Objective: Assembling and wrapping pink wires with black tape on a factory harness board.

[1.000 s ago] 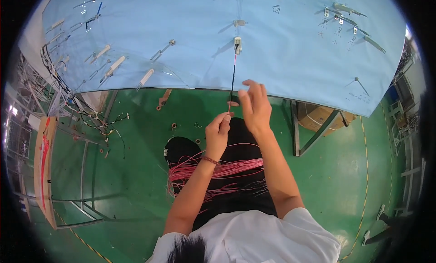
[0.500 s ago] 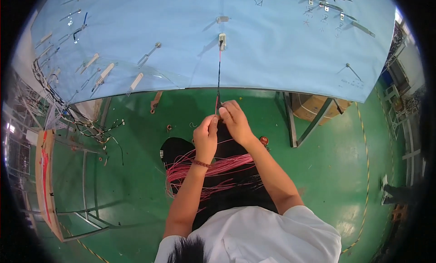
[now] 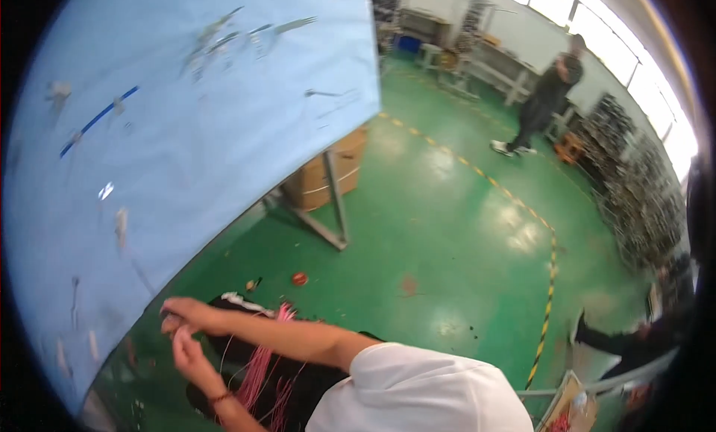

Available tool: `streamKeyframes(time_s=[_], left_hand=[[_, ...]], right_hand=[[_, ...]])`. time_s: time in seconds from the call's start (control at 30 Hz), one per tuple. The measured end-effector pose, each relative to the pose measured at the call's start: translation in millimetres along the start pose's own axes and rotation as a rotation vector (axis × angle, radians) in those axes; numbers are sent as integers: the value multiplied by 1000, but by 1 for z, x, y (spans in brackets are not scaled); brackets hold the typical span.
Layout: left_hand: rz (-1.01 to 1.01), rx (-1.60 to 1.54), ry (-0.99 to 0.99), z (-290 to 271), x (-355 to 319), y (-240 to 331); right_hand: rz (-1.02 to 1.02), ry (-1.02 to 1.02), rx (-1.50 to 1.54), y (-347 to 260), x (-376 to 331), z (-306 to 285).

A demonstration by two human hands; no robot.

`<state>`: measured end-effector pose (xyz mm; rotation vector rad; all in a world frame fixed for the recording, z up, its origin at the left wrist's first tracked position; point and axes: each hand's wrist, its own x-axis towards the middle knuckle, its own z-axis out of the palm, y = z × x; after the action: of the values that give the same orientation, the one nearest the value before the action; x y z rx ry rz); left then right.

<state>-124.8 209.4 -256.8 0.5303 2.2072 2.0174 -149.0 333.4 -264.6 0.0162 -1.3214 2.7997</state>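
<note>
At the near edge of the blue board (image 3: 253,119), my right hand (image 3: 195,315) is closed, fingers bent over a dark thin wire bundle (image 3: 140,269). The bundle runs up to a small white connector holder (image 3: 121,227) on the board. Just below, my left hand (image 3: 195,363), with a beaded bracelet at the wrist, pinches at the same spot, its fingertips against the right hand. The picture is smeared there, and the wire between the fingers is mostly hidden. Many loose pink wires (image 3: 257,372) lie across my dark-clothed lap under my forearms.
Metal fork-like pins and a blue strip (image 3: 101,121) stand on the board. Beneath it are a metal leg (image 3: 335,201) and a cardboard box (image 3: 321,180). A red round object (image 3: 299,278) lies on the green floor. One person (image 3: 548,96) stands far right; another's dark-clad leg (image 3: 611,344) shows nearer.
My view has swung to the right, so the board and my hands now sit at the left and more of the room shows. Both hands remain together at the wire bundle.
</note>
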Motion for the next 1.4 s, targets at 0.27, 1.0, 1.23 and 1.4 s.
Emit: streamKeyframes(time_s=[0.27,1.0,1.23,1.4], left_hand=[[-23,-37,-66,4,2,2],[-190,-265,-70,0,-21,45],[93,18,-60,0,-15,27],[203,305,-75,-6,-21,21]], right_hand=[[-254,27,-160,0,-45,-11],[-89,-101,49,3,-43,0],[-370,-6,-457,-11,-57,-3],[-618,148,-1635,-24,-74,36]])
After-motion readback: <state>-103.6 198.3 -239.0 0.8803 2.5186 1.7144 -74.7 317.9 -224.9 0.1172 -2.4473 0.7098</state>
